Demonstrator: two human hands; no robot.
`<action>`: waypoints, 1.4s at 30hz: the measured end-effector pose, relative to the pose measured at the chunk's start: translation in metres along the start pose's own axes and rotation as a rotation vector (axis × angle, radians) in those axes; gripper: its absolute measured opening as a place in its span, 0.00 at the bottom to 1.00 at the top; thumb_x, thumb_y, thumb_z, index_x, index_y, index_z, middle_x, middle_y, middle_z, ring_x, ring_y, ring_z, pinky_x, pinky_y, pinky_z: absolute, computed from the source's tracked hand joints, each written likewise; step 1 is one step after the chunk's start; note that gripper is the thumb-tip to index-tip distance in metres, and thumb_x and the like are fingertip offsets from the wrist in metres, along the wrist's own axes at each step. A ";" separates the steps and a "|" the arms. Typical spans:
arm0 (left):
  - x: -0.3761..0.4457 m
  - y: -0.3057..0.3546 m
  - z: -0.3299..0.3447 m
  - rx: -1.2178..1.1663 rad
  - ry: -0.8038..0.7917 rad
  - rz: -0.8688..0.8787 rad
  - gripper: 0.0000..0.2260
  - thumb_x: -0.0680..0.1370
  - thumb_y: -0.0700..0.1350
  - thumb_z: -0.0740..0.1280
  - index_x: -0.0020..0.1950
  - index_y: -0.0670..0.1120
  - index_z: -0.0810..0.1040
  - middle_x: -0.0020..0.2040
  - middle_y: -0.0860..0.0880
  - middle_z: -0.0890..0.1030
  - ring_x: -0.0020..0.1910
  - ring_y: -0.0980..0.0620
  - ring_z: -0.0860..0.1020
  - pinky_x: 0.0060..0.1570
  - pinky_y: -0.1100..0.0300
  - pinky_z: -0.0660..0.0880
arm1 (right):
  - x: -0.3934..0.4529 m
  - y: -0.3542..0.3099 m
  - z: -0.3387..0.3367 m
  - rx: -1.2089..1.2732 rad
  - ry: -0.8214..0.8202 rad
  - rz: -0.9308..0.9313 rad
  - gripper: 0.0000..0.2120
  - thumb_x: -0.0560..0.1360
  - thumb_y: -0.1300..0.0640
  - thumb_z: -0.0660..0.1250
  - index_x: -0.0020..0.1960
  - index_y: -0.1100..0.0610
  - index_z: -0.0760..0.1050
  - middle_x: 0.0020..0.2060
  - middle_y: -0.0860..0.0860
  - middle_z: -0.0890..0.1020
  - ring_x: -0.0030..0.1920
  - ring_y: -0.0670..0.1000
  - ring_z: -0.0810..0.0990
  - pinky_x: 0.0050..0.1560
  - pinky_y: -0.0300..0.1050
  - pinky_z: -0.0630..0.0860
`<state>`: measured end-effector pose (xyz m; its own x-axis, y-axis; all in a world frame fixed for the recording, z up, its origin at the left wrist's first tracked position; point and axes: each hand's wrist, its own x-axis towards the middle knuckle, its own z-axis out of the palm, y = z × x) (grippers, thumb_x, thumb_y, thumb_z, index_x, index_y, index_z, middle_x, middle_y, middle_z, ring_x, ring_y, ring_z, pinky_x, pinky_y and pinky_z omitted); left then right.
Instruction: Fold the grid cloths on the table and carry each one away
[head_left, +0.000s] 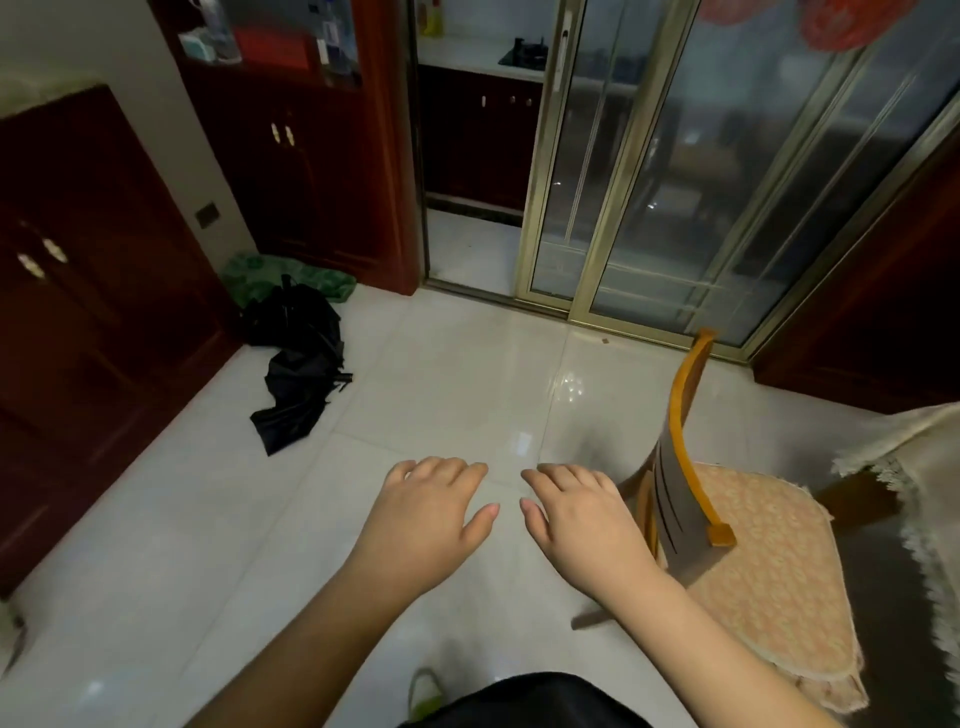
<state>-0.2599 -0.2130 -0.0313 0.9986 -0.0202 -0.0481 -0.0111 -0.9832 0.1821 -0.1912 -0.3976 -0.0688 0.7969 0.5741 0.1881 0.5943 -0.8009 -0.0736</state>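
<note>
A: I'm looking down at both hands, held out side by side over the white tiled floor (197, 545). The left hand (426, 512) is hovering palm down, fingers loosely bent, gripping nothing.

B: And the other one?

A: The right hand (576, 514) is doing the same: palm down, fingers relaxed, nothing in it. The two thumbs are pointing at each other with a narrow gap between them, not touching.

B: Where are the grid cloths sitting?

A: I'm not seeing any grid cloth from here. At the right edge a pale lace-edged cloth (914, 467) is hanging over what may be the worktop, but I cannot tell whether it has a grid pattern.

B: What's beside your right arm?

A: A wooden chair (685, 405) with a curved yellow back rail is standing just right of the right hand, carrying a peach patterned seat cushion (769, 571). The cushion's fringe is drooping over the near edge.

B: Anything on the left?

A: A black umbrella (296, 364) is lying collapsed on the floor, far left, with a green cloth (270, 278) bunched behind it against the dark red cabinet (93, 291). Straight ahead, a sliding glass door (649, 171) in a pale metal frame is standing partly open. At the near bottom edge, a green shoe (423, 693) is peeking out beside dark clothing.
</note>
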 end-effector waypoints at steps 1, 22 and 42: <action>0.010 -0.010 -0.006 0.002 0.000 0.015 0.34 0.74 0.65 0.39 0.73 0.54 0.68 0.69 0.56 0.74 0.69 0.53 0.70 0.68 0.53 0.62 | 0.012 -0.005 0.001 0.000 0.003 0.011 0.21 0.76 0.45 0.54 0.55 0.52 0.81 0.49 0.48 0.84 0.49 0.52 0.83 0.50 0.47 0.78; 0.287 -0.057 0.004 -0.005 -0.256 0.226 0.29 0.78 0.65 0.44 0.74 0.55 0.65 0.72 0.55 0.70 0.70 0.54 0.68 0.69 0.55 0.61 | 0.213 0.112 0.056 0.059 -0.012 0.258 0.21 0.76 0.45 0.54 0.54 0.52 0.82 0.48 0.48 0.85 0.48 0.51 0.84 0.48 0.46 0.79; 0.591 -0.102 -0.015 -0.023 -0.264 0.421 0.39 0.70 0.67 0.34 0.76 0.57 0.61 0.75 0.57 0.64 0.73 0.56 0.62 0.71 0.59 0.55 | 0.432 0.237 0.098 0.007 -0.048 0.464 0.21 0.73 0.46 0.55 0.53 0.52 0.83 0.47 0.49 0.86 0.46 0.51 0.84 0.49 0.46 0.80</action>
<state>0.3326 -0.1223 -0.0637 0.8606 -0.4630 -0.2123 -0.4068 -0.8756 0.2606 0.3048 -0.3223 -0.1011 0.9827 0.1629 0.0883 0.1745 -0.9738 -0.1457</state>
